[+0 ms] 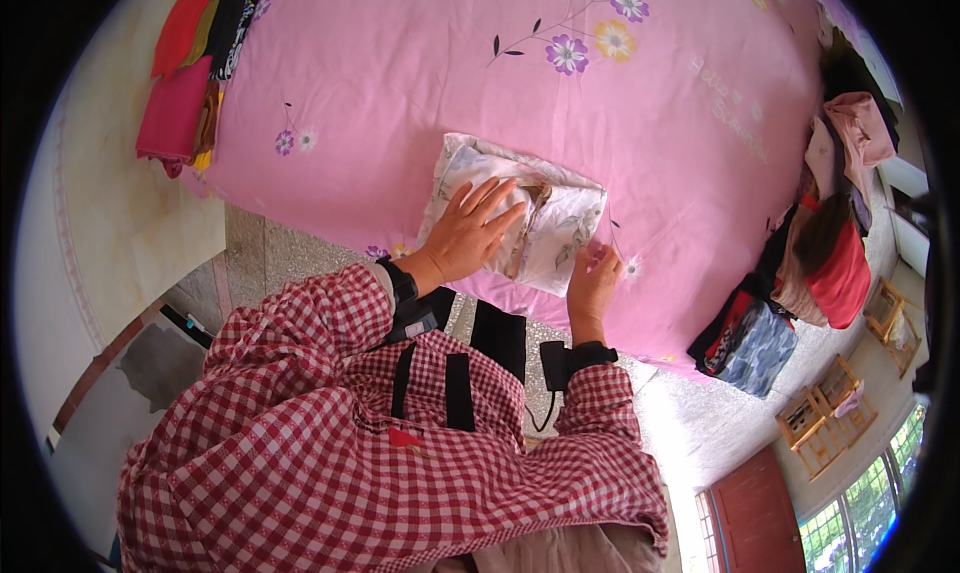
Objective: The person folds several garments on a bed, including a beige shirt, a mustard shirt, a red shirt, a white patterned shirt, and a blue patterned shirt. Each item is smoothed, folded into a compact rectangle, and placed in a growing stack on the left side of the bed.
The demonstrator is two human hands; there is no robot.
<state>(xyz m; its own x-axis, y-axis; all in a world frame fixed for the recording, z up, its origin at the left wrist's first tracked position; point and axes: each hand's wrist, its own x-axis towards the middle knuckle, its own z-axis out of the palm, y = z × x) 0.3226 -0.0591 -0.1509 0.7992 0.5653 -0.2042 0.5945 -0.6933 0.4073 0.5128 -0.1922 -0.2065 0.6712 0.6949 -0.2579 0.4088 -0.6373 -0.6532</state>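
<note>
A folded white printed cloth [551,239] with a ruffled edge lies on the pink flowered bed sheet [360,115], close to the bed's near edge. My left hand [472,228] rests flat on the left part of the cloth, its fingers spread. At the cloth's lower right corner is my right hand [594,276], with thumb and fingertips bent together. Whether a bit of the cloth is pinched there cannot be told. A brown strip shows along the cloth's middle fold.
Folded clothes [176,111] are stacked at the bed's left edge. More garments [832,258] lie along the right edge, with a folded blue camouflage garment [757,351] nearest. Wooden chairs [825,415] stand on the floor at the lower right, by a red door [757,513].
</note>
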